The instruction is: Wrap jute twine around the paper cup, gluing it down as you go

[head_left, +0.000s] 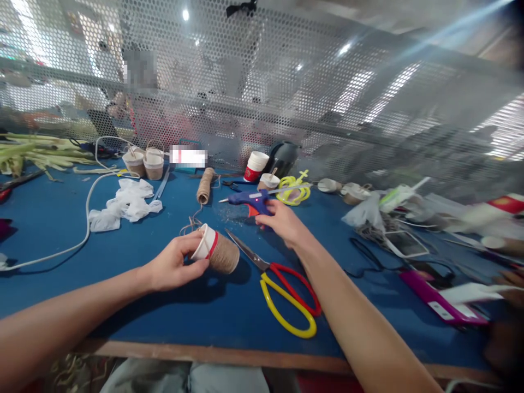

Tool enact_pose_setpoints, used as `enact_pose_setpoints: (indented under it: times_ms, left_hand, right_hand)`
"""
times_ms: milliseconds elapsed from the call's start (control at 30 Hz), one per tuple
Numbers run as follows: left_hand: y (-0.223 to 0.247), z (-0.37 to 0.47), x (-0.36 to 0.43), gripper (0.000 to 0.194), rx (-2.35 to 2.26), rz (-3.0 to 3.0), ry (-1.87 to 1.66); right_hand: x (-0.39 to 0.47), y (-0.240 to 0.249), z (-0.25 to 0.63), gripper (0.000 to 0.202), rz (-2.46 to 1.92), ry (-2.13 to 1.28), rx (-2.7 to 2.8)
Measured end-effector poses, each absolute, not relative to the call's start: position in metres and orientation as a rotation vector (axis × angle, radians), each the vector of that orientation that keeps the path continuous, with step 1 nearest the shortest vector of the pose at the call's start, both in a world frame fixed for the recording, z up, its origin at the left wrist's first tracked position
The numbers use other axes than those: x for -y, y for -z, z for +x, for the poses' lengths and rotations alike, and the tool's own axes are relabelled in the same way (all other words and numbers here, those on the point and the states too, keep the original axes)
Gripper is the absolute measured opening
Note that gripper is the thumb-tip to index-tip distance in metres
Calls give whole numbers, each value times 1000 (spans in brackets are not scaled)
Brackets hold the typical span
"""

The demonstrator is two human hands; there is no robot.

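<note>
My left hand (178,262) grips a paper cup (223,254) by its white rim, fingers inside and thumb outside. The cup is tilted on its side, its lower part wrapped in brown twine, with a red band showing near the rim. In my right hand (286,222) is a blue glue gun (249,199) with an orange trigger, its nozzle pointing left. Between my arms lie scissors (264,266) with one red and one yellow handle, their blades close to the cup. Behind the cup a twine roll (205,186) rests on the table, loose strands trailing toward the cup.
Crumpled white material (129,202) and a white cable lie on the left. Twine-wrapped cups (153,164), stacked paper cups (256,165) and a yellow-green ornament (293,190) stand along the perforated metal screen (262,93). A purple power strip (440,297) and plastic bags occupy the right.
</note>
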State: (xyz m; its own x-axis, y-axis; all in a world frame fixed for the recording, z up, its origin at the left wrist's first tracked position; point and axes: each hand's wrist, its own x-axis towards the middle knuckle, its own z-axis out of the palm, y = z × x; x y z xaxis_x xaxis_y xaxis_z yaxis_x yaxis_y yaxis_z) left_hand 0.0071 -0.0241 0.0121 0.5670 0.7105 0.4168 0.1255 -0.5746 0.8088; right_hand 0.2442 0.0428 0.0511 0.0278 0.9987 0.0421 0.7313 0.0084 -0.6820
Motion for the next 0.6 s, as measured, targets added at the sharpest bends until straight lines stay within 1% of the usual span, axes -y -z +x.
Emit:
enact_pose_setpoints:
  times_ms: [33,67,100,167,233,333,433,600]
  left_hand:
    - [-11,6,23,15,-678,2004,-975]
    - [-9,6,23,17,-691,1964,-964]
    - [-8,5,22,19,-707,1921,-955]
    - [-5,5,20,23,-737,1831,-936]
    - [-2,5,18,26,-745,1748,-922]
    - [1,6,16,29,-738,1648,-906]
    - [2,7,15,32,-740,1566,-894]
    - [1,9,15,29,-738,1521,-889]
  right_hand:
    - [-33,-58,244,21,-1704,-719,1751]
    - [-24,-64,243,17,-1582,-894,1715]
    - [-14,-69,243,18,-1515,-1019,1687]
    - [3,-75,239,21,-1439,-1142,1687]
    - [17,-76,235,22,-1409,-1178,1738]
    - [29,-77,229,22,-1425,-1132,1823]
    - [37,-78,227,19,-1504,-1013,1888]
    - [44,-75,226,22,-1530,-817,2061]
